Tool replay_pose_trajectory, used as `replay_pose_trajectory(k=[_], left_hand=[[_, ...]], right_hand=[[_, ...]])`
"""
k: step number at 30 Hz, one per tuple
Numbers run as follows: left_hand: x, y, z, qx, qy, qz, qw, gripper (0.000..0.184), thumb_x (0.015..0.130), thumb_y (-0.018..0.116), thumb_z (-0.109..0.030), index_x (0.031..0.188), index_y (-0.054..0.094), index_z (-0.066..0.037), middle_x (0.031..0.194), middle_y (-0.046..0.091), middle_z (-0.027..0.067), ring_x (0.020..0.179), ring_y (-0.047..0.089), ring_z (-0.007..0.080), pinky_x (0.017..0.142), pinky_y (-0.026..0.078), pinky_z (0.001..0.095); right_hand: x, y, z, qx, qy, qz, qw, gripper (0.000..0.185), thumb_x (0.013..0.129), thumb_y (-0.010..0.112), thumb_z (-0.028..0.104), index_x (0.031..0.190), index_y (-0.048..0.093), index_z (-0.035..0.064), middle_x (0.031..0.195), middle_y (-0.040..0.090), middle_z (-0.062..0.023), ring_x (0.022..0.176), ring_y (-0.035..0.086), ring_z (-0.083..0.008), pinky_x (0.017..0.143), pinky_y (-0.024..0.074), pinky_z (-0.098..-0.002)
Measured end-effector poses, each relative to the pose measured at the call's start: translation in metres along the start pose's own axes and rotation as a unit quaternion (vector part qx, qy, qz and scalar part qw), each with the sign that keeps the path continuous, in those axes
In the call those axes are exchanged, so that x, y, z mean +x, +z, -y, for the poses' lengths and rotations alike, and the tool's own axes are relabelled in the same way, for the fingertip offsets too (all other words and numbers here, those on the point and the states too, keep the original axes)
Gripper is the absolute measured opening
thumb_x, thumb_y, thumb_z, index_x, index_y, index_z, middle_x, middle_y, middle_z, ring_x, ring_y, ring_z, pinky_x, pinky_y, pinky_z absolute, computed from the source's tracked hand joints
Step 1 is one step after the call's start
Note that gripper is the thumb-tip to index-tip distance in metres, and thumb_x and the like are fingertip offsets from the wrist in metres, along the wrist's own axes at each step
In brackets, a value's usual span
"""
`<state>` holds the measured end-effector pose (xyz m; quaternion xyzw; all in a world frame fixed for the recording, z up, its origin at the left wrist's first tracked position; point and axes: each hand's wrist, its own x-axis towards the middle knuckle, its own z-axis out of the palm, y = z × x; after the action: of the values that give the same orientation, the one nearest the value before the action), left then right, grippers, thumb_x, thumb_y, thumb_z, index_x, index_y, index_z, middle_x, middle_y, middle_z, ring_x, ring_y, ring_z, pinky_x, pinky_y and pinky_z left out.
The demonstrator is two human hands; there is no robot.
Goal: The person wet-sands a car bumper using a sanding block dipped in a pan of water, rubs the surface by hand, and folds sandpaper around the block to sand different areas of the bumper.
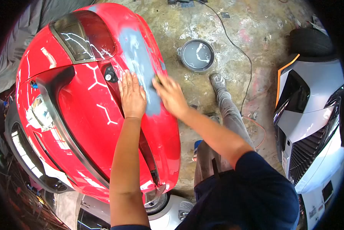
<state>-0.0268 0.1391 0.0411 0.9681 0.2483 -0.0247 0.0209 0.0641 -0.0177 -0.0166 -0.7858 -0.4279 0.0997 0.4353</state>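
Observation:
My left hand [133, 94] lies flat on the red car body [95, 130], fingers stretched out and pointing away from me. Its fingertips rest at the left border of a dull grey patch [135, 48] that runs along the curved panel. At the right side of that patch, my right hand [171, 93] has its fingers curled round a small dark and yellowish piece [157, 79], pressed to the surface. Most of this piece is hidden by the fingers, so its kind is unclear. Whitish smears show on the grey between my hands.
A round basin [197, 55] of greyish liquid stands on the stained concrete floor, near my shoe [217, 81]. A dark cable [239, 48] curves across the floor. To the right is a silver-white car [313, 115]. A black spoiler [70, 134] rises from the red body.

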Motion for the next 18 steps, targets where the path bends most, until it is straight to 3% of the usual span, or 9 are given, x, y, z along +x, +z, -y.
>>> replay_pose_trajectory(k=[3,5,7,9,13,16,18], left_hand=[[0.0,0.0,0.0,-0.002,0.001,0.007,1.0,0.064,0.101,0.054,-0.016,0.159,0.036,0.004,0.17,0.03,0.0227,0.16,0.024,0.0356,0.131,0.016,0.0516],[0.0,-0.002,-0.001,-0.004,-0.001,0.011,1.0,0.063,0.101,0.054,-0.016,0.159,0.036,0.004,0.169,0.03,0.0228,0.16,0.024,0.0359,0.131,0.016,0.052],[0.001,-0.001,-0.001,-0.005,-0.005,0.01,1.0,0.063,0.101,0.054,-0.016,0.158,0.036,0.004,0.169,0.03,0.0228,0.16,0.024,0.0361,0.131,0.016,0.0523],[0.0,-0.001,0.0,-0.006,-0.005,0.013,1.0,0.063,0.101,0.054,-0.016,0.158,0.036,0.004,0.17,0.03,0.0228,0.16,0.024,0.0363,0.131,0.016,0.0527],[0.001,0.0,0.0,0.003,-0.001,0.007,1.0,0.063,0.101,0.055,-0.016,0.158,0.037,0.004,0.169,0.031,0.0229,0.159,0.025,0.0366,0.13,0.018,0.0531],[0.0,0.0,0.0,0.009,0.002,0.003,1.0,0.065,0.099,0.057,-0.018,0.158,0.038,0.003,0.168,0.032,0.0234,0.158,0.028,0.0369,0.129,0.02,0.0535],[0.0,0.0,0.0,0.007,0.002,0.005,1.0,0.066,0.099,0.058,-0.018,0.158,0.038,0.003,0.168,0.033,0.0233,0.158,0.028,0.0367,0.13,0.02,0.0536]], right_hand=[[-0.033,-0.021,0.007,0.009,-0.024,0.058,0.998,0.055,0.086,0.069,0.005,0.14,0.064,0.0129,0.159,0.049,-0.0137,0.134,0.055,-0.0356,0.108,0.045,-0.0534],[0.019,-0.007,-0.016,-0.006,-0.032,0.019,0.999,0.049,0.091,0.066,0.01,0.14,0.064,0.0135,0.157,0.051,-0.0136,0.133,0.055,-0.0363,0.106,0.0461,-0.0531],[0.096,0.004,-0.038,0.004,0.0,-0.007,1.0,0.042,0.099,0.063,0.016,0.14,0.064,0.0089,0.156,0.052,-0.0192,0.132,0.055,-0.0416,0.108,0.0469,-0.0518],[0.152,0.012,-0.054,0.015,0.021,-0.018,1.0,0.043,0.099,0.063,0.013,0.141,0.063,0.0083,0.154,0.053,-0.0211,0.13,0.056,-0.043,0.108,0.0468,-0.0506],[0.085,0.008,-0.029,0.031,0.007,-0.042,0.999,0.046,0.097,0.065,0.011,0.143,0.061,0.008,0.155,0.053,-0.0206,0.132,0.056,-0.0436,0.109,0.0456,-0.0518],[0.012,-0.014,-0.006,0.056,0.016,0.039,0.997,0.049,0.096,0.066,0.009,0.145,0.06,0.0099,0.159,0.048,-0.018,0.135,0.053,-0.0432,0.11,0.0442,-0.0545],[0.023,-0.01,-0.016,0.066,0.0,0.04,0.997,0.049,0.096,0.066,0.009,0.145,0.06,0.0103,0.161,0.046,-0.016,0.135,0.053,-0.0435,0.11,0.0437,-0.0561]])
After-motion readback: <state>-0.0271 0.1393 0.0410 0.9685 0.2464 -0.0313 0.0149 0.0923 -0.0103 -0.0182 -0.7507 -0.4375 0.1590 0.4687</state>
